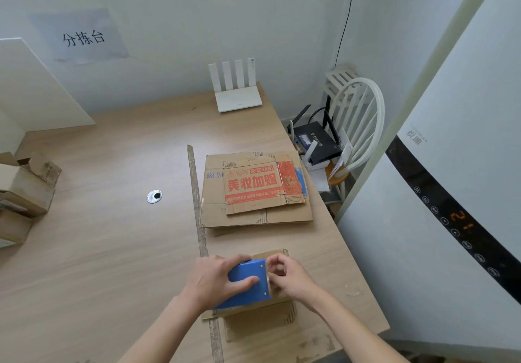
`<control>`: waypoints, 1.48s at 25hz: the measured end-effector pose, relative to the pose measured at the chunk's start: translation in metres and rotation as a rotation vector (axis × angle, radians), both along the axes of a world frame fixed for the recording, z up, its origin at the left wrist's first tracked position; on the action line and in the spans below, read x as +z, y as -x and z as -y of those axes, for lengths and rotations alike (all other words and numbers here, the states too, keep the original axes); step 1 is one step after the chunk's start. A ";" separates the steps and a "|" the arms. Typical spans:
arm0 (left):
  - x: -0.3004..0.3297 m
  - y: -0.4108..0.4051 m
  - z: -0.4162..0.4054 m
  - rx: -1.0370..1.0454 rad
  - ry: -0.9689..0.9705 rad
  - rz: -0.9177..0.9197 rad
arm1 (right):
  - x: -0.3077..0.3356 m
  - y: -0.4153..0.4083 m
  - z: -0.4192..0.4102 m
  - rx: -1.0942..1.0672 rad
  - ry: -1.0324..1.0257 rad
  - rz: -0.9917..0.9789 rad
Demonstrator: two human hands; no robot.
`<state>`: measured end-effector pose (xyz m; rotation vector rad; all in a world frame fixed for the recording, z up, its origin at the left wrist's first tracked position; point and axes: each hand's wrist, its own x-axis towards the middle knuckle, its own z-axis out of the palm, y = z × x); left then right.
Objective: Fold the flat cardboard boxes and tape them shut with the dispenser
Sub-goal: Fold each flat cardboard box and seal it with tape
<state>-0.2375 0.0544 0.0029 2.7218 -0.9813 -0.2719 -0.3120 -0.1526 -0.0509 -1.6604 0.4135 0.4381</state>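
Gripping the blue tape dispenser [248,282], the left hand [217,281] holds it over a folded box [262,317] at the worktop's [112,236] near edge. The right hand [287,276] pinches at the dispenser's front end. Flat cardboard boxes [253,190] lie stacked just beyond.

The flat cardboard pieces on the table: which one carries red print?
The smaller flat cardboard, lying on top of the larger plain brown sheet.
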 end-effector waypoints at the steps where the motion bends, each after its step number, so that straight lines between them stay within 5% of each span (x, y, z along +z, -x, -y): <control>1: 0.000 0.000 0.000 0.002 -0.013 -0.001 | 0.002 0.001 -0.002 -0.068 0.039 -0.007; 4: 0.001 0.001 0.006 0.018 -0.082 0.020 | 0.009 0.007 -0.008 -0.265 0.153 -0.036; 10: 0.001 -0.006 0.011 0.054 -0.150 -0.002 | 0.007 0.015 -0.005 -0.620 -0.028 -0.149; 17: -0.001 -0.009 0.023 0.006 -0.188 -0.007 | 0.005 0.023 0.005 -0.758 0.036 -0.151; 27: 0.005 0.001 0.039 0.008 -0.248 0.029 | 0.003 0.012 0.022 -0.705 0.042 -0.305; 34: 0.003 0.003 0.040 0.038 -0.240 0.033 | 0.001 0.010 0.015 -0.331 0.510 -0.403; 37: 0.002 0.004 0.040 0.049 -0.223 0.032 | 0.002 0.020 0.013 -0.399 0.592 -0.238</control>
